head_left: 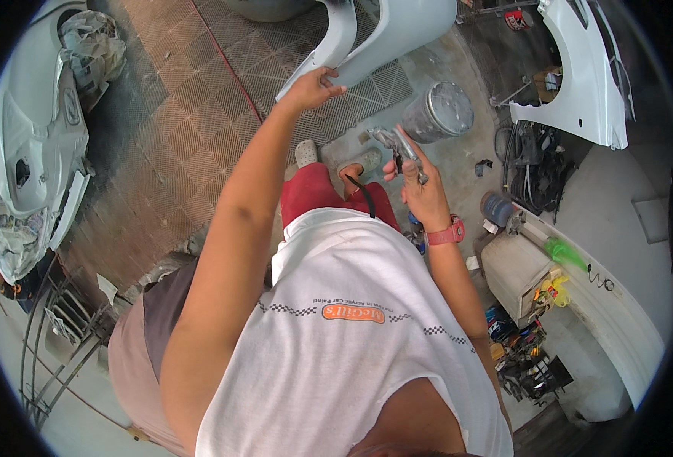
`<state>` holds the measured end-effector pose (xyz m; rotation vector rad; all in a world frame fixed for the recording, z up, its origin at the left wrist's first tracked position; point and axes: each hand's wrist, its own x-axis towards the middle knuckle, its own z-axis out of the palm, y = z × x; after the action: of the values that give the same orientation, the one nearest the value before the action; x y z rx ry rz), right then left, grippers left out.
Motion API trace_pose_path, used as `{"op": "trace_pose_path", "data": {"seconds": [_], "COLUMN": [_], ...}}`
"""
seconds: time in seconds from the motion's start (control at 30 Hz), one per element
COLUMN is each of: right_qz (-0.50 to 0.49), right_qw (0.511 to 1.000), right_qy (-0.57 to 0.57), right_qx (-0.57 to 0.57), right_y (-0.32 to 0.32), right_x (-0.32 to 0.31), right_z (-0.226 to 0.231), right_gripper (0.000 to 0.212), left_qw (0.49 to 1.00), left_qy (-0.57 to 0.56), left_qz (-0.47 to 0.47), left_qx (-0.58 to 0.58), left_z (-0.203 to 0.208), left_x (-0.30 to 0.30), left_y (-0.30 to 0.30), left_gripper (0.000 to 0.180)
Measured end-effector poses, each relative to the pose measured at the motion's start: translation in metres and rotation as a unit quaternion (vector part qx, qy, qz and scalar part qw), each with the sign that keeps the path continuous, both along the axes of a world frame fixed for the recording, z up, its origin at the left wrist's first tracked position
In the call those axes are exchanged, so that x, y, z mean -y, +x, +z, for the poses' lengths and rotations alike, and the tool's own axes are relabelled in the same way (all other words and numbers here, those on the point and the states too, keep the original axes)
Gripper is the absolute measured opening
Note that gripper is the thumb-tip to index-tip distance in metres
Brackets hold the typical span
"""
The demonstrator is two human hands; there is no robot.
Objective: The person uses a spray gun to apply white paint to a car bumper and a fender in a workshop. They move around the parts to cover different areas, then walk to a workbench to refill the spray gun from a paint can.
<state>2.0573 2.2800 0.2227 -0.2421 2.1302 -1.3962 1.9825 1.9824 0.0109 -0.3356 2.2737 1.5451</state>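
Note:
My left hand point(315, 88) reaches forward to the lower end of a pale fender-like car panel point(397, 42), its fingers closed at the panel's edge. The panel's upper part runs out of the picture. In my right hand point(422, 186) is a silver spray gun point(399, 145), gripped by its handle with the fingers wrapped round it. The gun's nozzle end points left and forward, a short way from the panel. A red watch point(447, 231) sits on my right wrist. Just beyond the gun stands a paint-smeared metal bucket point(443, 112).
At the left stands a large whitish car bumper point(28, 175). Another white fender point(580, 84) hangs at the far right, above a bundle of dark hoses point(538, 167). A red line point(226, 61) crosses the patterned floor. Tools and a long white panel point(603, 305) fill the right side.

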Motion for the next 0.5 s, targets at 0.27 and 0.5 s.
{"op": "trace_pose_path", "data": {"seconds": [0.27,0.5], "right_qz": [0.012,-0.023], "right_qw": [0.999,0.996], "right_qy": [-0.018,0.004], "right_qx": [-0.029,-0.081], "right_y": [-0.003,-0.006], "right_x": [0.004,0.026], "right_z": [0.000,0.003], "right_gripper": [0.073,0.067], "left_qw": [0.993,0.991], "left_qy": [0.071,-0.033], "left_qz": [-0.054,0.038], "left_qx": [-0.081,0.121], "left_z": [0.039,-0.080], "left_x": [0.029,0.045], "left_y": [-0.028,0.066], "left_gripper": [0.069,0.102]}}
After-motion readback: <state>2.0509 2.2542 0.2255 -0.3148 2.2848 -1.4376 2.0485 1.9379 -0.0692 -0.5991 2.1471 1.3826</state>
